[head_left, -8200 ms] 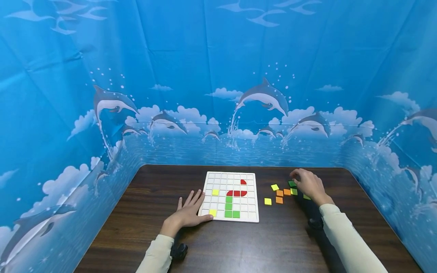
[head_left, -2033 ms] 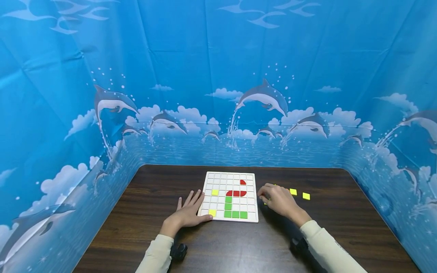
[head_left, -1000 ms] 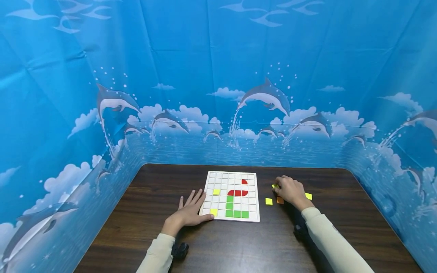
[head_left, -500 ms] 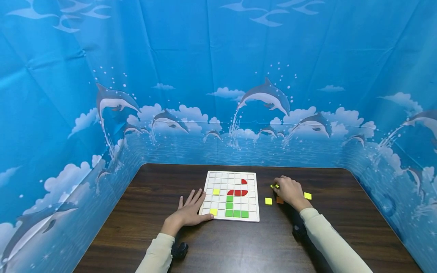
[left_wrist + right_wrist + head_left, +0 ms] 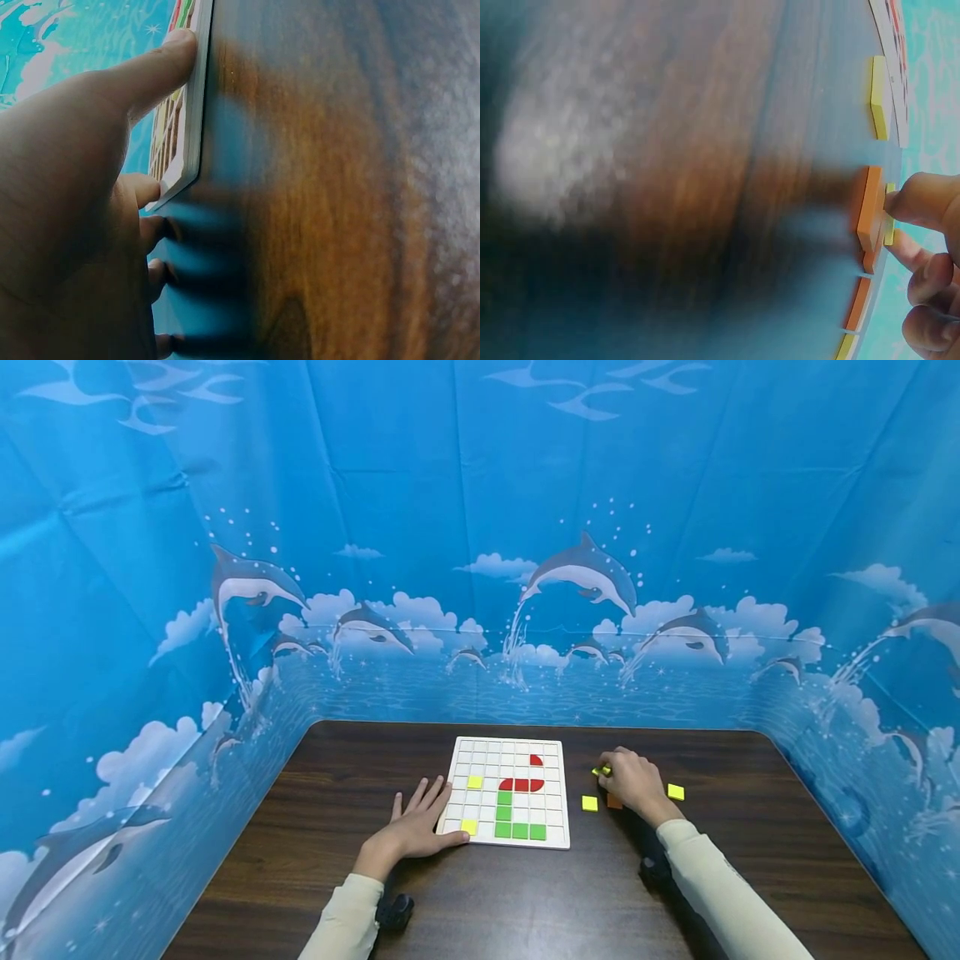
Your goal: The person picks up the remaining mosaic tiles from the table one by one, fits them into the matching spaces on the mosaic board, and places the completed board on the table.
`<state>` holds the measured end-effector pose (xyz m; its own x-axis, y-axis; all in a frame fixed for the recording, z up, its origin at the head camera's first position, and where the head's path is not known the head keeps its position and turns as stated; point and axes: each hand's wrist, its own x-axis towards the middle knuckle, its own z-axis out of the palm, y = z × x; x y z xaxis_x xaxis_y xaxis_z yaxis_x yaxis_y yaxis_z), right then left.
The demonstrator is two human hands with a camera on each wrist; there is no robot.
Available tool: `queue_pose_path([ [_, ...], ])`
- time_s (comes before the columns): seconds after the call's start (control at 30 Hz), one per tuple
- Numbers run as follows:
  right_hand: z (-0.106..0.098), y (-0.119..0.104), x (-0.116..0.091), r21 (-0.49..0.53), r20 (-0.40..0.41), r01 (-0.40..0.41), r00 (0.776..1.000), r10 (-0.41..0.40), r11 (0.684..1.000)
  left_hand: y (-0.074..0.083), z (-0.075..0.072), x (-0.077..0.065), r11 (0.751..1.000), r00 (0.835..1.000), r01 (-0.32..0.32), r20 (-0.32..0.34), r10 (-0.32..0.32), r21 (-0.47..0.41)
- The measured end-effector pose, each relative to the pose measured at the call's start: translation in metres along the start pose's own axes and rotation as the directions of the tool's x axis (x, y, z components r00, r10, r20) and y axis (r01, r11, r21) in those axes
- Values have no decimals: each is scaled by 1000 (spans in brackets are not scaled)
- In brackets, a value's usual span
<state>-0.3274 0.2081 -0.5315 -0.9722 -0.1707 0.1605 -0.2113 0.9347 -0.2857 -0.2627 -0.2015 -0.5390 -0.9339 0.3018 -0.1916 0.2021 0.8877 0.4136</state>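
My left hand (image 5: 411,831) lies with spread, straight fingers at the left edge of a white gridded board (image 5: 551,802). In the left wrist view its thumb (image 5: 161,67) presses the board's near rim. On the board are green square tiles (image 5: 503,814), red rounded and square pieces (image 5: 521,785) and two yellow tiles (image 5: 475,782). Right of the board, my right hand (image 5: 633,781) pinches a yellow tile (image 5: 889,214) between thumb and index finger, close over the table. Right below it in the head view is an orange tile (image 5: 614,802), partly covered by the hand.
A yellow tile (image 5: 589,804) lies between the board and my right hand, another yellow tile (image 5: 676,792) to the hand's right. More orange tiles (image 5: 859,304) show in the right wrist view. A blue dolphin-print curtain (image 5: 450,677) surrounds the dark wooden table (image 5: 487,902).
A third green tile has joined the board's bottom row since the oldest frame. My right hand moved from near the board to the loose tiles, then edged slightly left. My left hand stays put.
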Motion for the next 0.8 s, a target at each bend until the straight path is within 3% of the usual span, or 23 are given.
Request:
queue_pose_path([
  [0.13, -2, -5, -1, 23, -16, 18, 1000, -18, 1000, 1, -4, -1, 1000, 1000, -8, 5, 8, -5],
  [0.33, -4, -19, -1, 35, -57, 60, 997, -58, 998, -9, 4, 3, 998, 998, -57, -34, 56, -40],
  [0.6, -7, -43, -1, 89, -108, 125, 987, -116, 988, -1, -2, -3, 998, 999, -38, -13, 37, -51],
  [0.8, -8, -62, -2, 99, -130, 178, 978, -165, 979, -3, 2, -1, 998, 999, -49, -22, 48, -44],
])
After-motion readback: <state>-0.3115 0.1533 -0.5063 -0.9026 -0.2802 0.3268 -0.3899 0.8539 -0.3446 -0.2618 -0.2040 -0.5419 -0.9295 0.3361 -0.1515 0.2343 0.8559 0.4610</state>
